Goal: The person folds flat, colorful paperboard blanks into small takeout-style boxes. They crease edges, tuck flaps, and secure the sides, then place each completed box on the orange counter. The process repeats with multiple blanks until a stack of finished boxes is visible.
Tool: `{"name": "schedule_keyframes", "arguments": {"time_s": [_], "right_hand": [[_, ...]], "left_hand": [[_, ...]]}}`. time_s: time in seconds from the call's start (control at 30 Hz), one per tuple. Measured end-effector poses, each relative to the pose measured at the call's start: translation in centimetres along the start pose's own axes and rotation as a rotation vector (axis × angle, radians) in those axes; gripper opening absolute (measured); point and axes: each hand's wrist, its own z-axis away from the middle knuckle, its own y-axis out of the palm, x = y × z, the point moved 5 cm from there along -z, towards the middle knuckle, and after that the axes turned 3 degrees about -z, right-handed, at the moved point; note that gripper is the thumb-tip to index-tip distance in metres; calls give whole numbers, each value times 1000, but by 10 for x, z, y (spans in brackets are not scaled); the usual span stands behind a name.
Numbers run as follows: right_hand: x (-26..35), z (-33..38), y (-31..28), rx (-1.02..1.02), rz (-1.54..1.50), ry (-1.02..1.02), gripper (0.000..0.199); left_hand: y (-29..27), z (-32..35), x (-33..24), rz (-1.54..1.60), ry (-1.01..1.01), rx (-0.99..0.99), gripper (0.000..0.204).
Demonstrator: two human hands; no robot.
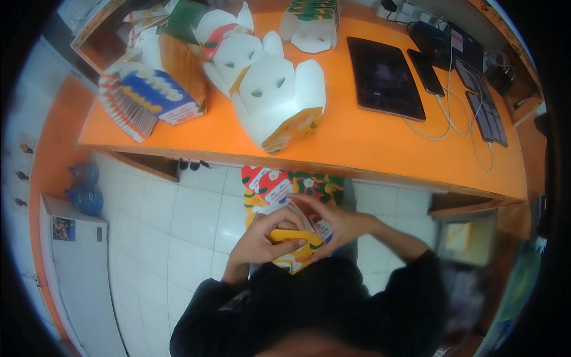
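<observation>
A yellow paper takeout box [289, 262], partly folded, is between my hands above my lap. My left hand [257, 239] wraps its left side, with the thumb across the yellow front panel and the fingers curled over the top. My right hand [344, 225] grips the box's right side, where a blue and white printed panel shows; its fingers reach over the upper edge. Beneath and beyond the box, colourful flat cartons [262, 180] in red, green and yellow lie on my lap. My hands hide the inside of the box.
Ahead stands an orange table [333, 128] bearing nested white takeout boxes [270, 89], a stack of flat cartons [128, 113], more green-patterned cartons [309, 35], a tablet [386, 77], and phones [425, 71] with white cables. Blue water bottles [86, 190] and a white fridge [77, 268] stand left.
</observation>
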Motion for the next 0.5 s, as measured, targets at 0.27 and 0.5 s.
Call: {"name": "schedule_keyframes", "arguments": {"time_s": [0.27,0.5], "right_hand": [[65,38,-23,-236,197,-361,118],[78,37,-44,-481,169,-830,120]], "left_hand": [[-72,40,-60,-282,564,-677,60],[-22,-4,-47,-392,540,-65,99]]}}
